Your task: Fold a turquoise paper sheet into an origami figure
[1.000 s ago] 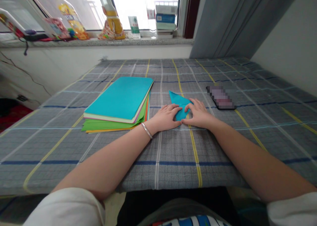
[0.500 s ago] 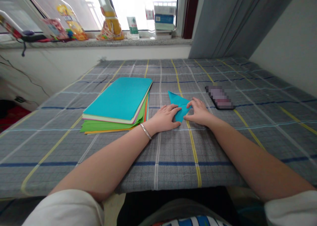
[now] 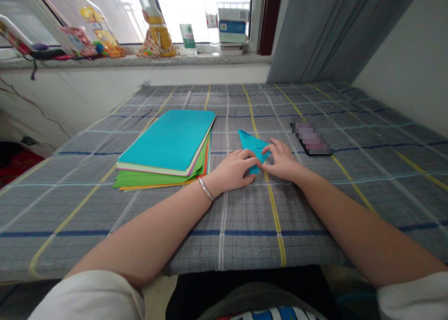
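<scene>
Checked grey cloth covered table (image 3: 245,226). Left hand (image 3: 233,170) and right hand (image 3: 283,161) lay flat, fingers spread, pressing folded teal paper (image 3: 252,145) onto cloth between them, gripping nothing. Coloured paper stack (image 3: 168,149) sat just left. Blurred dark object (image 3: 312,138) lay right, apart. Bottles (image 3: 157,28) stood on windowsill beyond.

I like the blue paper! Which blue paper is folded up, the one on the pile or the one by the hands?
The small blue paper under both hands is folded to a point. The blue sheet topping the stack lies flat.
</scene>
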